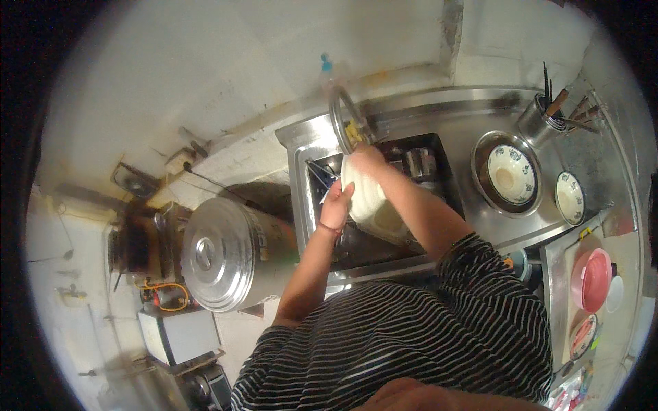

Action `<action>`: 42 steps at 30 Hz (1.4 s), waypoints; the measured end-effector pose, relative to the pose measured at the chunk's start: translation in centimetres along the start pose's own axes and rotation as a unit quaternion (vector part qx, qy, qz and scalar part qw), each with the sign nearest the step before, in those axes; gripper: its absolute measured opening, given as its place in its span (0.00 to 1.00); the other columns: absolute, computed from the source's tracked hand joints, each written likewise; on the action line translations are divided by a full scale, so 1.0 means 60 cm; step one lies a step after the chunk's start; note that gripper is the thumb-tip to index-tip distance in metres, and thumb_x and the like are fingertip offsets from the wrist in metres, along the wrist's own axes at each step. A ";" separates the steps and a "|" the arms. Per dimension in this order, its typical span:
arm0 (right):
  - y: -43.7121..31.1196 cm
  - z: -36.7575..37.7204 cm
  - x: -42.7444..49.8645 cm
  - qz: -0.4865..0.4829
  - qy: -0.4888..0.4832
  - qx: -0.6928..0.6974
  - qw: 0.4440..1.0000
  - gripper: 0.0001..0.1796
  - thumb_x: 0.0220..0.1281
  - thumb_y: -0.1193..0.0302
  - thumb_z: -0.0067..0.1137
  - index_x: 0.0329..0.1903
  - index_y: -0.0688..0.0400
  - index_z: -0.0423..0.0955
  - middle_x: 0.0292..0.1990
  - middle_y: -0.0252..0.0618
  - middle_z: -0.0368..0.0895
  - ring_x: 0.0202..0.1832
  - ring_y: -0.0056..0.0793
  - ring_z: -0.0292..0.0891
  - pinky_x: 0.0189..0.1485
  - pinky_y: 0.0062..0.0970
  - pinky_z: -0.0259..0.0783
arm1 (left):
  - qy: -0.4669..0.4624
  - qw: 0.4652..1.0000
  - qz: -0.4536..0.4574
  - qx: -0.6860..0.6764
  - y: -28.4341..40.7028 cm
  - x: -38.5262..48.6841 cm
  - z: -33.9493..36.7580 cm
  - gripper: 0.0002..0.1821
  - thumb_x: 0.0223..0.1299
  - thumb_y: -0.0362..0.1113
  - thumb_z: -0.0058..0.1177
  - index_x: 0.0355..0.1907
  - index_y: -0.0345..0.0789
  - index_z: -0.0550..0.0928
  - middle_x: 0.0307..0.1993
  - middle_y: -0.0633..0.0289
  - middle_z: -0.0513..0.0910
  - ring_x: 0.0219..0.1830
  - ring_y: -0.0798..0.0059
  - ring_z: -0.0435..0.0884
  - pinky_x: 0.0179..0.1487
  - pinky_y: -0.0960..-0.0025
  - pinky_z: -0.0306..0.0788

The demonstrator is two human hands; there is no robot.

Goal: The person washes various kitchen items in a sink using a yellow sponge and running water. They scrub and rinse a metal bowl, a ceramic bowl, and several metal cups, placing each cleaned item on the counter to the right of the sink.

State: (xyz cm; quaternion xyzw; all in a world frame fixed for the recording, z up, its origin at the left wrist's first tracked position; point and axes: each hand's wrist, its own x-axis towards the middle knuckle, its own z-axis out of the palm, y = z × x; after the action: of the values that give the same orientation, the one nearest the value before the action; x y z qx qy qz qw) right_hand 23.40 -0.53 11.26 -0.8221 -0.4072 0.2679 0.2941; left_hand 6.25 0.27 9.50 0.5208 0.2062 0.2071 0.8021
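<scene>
A pale, ridged, rounded piece (362,192), perhaps a plastic bowl or basket, is held over the stainless steel sink (308,131). My left hand (336,205) grips its left edge, thumb on the near face. At its upper right edge is my right hand (366,160), just below the curved faucet (336,115); the fingers are blurred and partly hidden. Something yellow (353,132) lies behind that hand by the faucet. A metal cup (420,162) stands in the dark basin, to the right of my hands.
A large lidded metal pot (218,254) stands left of the sink. On the steel counter at right are a patterned bowl (514,172) inside a metal basin (480,180), another patterned bowl (569,198) near the edge and a utensil holder (534,120). Pink plastic containers (596,280) sit farther right.
</scene>
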 end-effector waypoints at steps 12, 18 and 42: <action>0.094 0.155 -0.129 -0.152 0.354 0.165 0.908 0.36 0.71 0.56 0.42 0.73 0.62 0.49 0.73 0.49 0.52 0.75 0.46 0.44 0.75 0.42 0.38 | 0.045 0.936 0.048 -0.347 -0.025 0.052 -0.026 0.26 0.69 0.44 0.49 0.65 0.35 0.66 0.62 0.57 0.72 0.65 0.61 0.69 0.69 0.56 0.62; 0.027 0.047 -0.132 -0.369 0.161 -0.175 0.898 0.32 0.65 0.58 0.49 0.69 0.56 0.60 0.71 0.41 0.58 0.73 0.38 0.51 0.75 0.45 0.41 | 0.032 0.919 -0.013 -0.394 -0.054 0.057 -0.006 0.24 0.74 0.47 0.37 0.67 0.37 0.65 0.63 0.57 0.70 0.66 0.63 0.67 0.70 0.58 0.61; 0.175 0.063 -0.109 0.088 0.116 0.781 0.607 0.26 0.73 0.59 0.46 0.64 0.63 0.63 0.60 0.44 0.72 0.59 0.36 0.70 0.63 0.35 0.65 | 0.123 0.936 -0.074 -0.323 -0.053 0.052 -0.034 0.34 0.71 0.60 0.33 0.69 0.38 0.64 0.67 0.59 0.68 0.68 0.62 0.66 0.71 0.54 0.59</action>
State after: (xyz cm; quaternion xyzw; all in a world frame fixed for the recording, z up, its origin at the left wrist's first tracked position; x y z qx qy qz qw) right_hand 22.78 -10.13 2.60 -0.3361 0.0683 0.4112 0.8446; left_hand 8.08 2.32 5.48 0.1876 0.2636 0.2651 0.9083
